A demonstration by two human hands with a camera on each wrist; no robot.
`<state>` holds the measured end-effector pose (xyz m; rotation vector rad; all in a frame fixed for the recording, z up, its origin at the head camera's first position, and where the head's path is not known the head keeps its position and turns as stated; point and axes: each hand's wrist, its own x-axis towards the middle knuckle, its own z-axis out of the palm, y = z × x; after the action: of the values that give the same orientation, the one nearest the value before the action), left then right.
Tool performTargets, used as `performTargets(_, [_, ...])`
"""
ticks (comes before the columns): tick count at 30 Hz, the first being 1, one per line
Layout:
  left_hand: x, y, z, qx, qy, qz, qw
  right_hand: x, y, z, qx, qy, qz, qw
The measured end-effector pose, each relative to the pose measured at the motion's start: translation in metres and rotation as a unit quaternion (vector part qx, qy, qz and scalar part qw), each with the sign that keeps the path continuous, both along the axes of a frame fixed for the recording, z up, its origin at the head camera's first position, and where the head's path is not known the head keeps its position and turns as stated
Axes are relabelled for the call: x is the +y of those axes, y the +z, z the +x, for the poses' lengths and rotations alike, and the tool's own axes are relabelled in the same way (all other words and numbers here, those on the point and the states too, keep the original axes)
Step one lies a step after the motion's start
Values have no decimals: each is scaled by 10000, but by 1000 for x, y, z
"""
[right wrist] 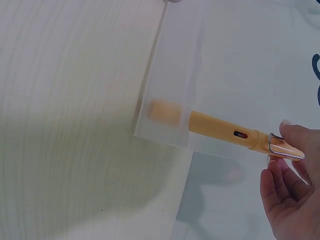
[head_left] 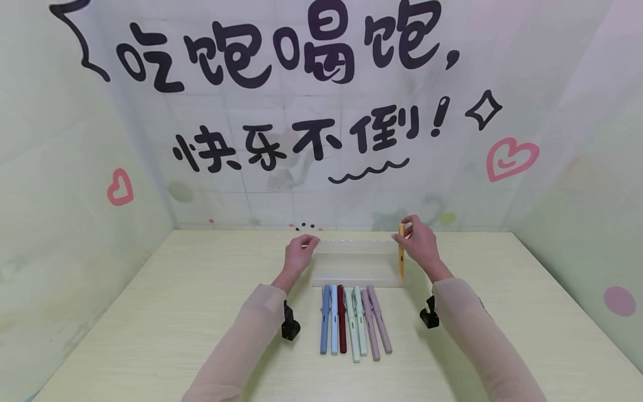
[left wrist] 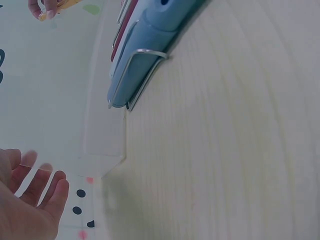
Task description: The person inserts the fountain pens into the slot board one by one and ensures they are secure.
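Note:
A translucent pen stand [head_left: 356, 281] with a low front trough stands upright on the table. My left hand [head_left: 298, 254] pinches its upper left edge, thumb in front and fingers behind. My right hand [head_left: 421, 244] grips an orange-yellow pen [right wrist: 215, 127] by its clip end, at the stand's right end. That pen is upright, its lower end showing blurred through the frosted trough wall. In front of the stand lie a blue pen [head_left: 325, 321], a light blue pen [head_left: 334, 321], a dark red pen [head_left: 342, 321], two mint green pens [head_left: 353, 329] and two purple pens [head_left: 379, 321].
The pale wooden table [head_left: 201, 312] runs back to a printed backdrop [head_left: 281, 206] with black characters, just behind the stand. Similar side panels [head_left: 593, 223] rise at left and right. Black wrist cameras [head_left: 289, 324] hang below both sleeves, close beside the row of pens.

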<state>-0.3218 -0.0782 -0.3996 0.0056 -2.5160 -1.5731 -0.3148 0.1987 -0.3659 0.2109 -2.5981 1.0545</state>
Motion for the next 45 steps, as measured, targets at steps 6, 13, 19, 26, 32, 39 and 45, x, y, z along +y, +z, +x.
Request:
performTargets(6, [0, 0, 1, 11, -7, 10, 10000, 2, 0, 1, -42, 47, -2, 10000])
performTargets(13, [0, 0, 2, 30, -14, -20, 10000, 10, 0, 4, 118, -65, 91, 9999])
performTargets(19, [-1, 1, 3, 41, -18, 18, 10000, 17, -1, 9, 238, -76, 9, 9997])
performTargets(26, [-1, -1, 1, 70, -31, -20, 10000, 22, -7, 17, 399, -60, -38, 9992])
performTargets(32, [-1, 0, 1, 70, -39, -26, 10000, 21, -14, 24, 554, 81, -109, 9984])
performTargets(39, [-1, 1, 2, 60, -4, -53, 10000, 16, -19, 36, 526, 287, -130, 9981])
performTargets(45, [-2, 1, 1, 43, -14, -49, 10000, 9, -25, 44, 475, 485, -120, 9976])
